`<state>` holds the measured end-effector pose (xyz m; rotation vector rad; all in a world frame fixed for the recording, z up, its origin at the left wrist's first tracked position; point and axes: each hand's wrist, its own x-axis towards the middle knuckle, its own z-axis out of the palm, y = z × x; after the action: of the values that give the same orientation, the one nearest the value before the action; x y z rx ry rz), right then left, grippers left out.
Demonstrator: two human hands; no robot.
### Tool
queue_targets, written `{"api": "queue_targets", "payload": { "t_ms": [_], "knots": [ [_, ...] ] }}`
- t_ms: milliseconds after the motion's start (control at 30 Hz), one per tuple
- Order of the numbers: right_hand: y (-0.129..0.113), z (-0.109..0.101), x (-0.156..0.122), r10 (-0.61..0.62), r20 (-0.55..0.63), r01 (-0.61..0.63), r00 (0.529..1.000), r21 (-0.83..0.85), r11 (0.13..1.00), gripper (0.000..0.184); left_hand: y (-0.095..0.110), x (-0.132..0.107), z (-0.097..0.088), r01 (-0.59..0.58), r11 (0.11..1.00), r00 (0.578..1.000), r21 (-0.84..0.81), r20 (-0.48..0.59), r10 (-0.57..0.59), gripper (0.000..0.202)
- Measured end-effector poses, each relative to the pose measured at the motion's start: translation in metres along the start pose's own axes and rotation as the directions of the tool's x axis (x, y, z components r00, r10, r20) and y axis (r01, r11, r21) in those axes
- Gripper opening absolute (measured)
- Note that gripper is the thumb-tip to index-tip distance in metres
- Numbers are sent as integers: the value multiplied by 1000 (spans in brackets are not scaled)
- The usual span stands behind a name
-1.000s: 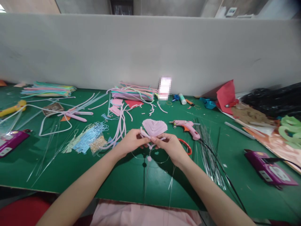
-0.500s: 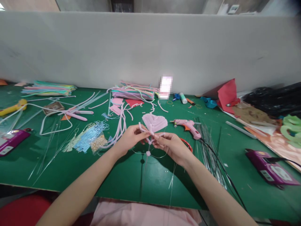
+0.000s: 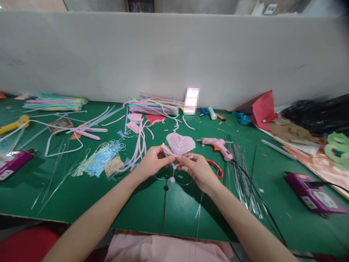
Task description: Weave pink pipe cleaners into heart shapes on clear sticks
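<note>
A pink heart made of pipe cleaner [image 3: 181, 144] stands above the green table between my hands. My left hand [image 3: 157, 160] pinches it near its lower point, thumb and fingers closed on the pink stems. From the other side my right hand [image 3: 195, 166] is also closed at the heart's base, its fingertips almost meeting the left ones. Below the fingers hangs a small pink bead-like piece [image 3: 172, 179] on a thin strand. The exact spot between the fingertips is hidden.
A pink glue gun [image 3: 218, 146] lies right of my hands, beside red scissor handles [image 3: 216, 168] and clear thin rods [image 3: 245, 182]. Left are blue tassels [image 3: 105, 156], a bag of gold beads [image 3: 113, 166] and loose pink pipe cleaners [image 3: 140, 145]. A purple power strip [image 3: 313, 193] sits far right.
The heart has tilted and turned slightly, and sits a little lower. My fingers stay closed at its base, with the thumbs a bit nearer each other.
</note>
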<state>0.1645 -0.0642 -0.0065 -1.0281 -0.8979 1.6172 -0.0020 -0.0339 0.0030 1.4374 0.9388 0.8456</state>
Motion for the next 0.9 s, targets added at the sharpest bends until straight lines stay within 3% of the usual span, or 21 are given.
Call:
{"api": "queue_targets", "payload": {
  "t_ms": [367, 600, 700, 900],
  "knots": [
    [5, 7, 0, -83, -87, 86, 993, 33, 996, 24, 5, -2, 4, -7, 1000, 998, -3, -61, 7, 22],
    [5, 6, 1, -121, -158, 134, 980, 74, 988, 23, 9, -4, 1, -48, 999, 976, 7, -211, 48, 24],
    [3, 2, 1, -96, -111, 103, 989, 56, 993, 24, 10, -4, 0, -48, 999, 980, -7, -196, 46, 25],
    [0, -5, -1, 73, 67, -76, 995, 38, 996, 24, 18, -6, 0, -14, 998, 990, -66, -144, 4, 24]
  ]
}}
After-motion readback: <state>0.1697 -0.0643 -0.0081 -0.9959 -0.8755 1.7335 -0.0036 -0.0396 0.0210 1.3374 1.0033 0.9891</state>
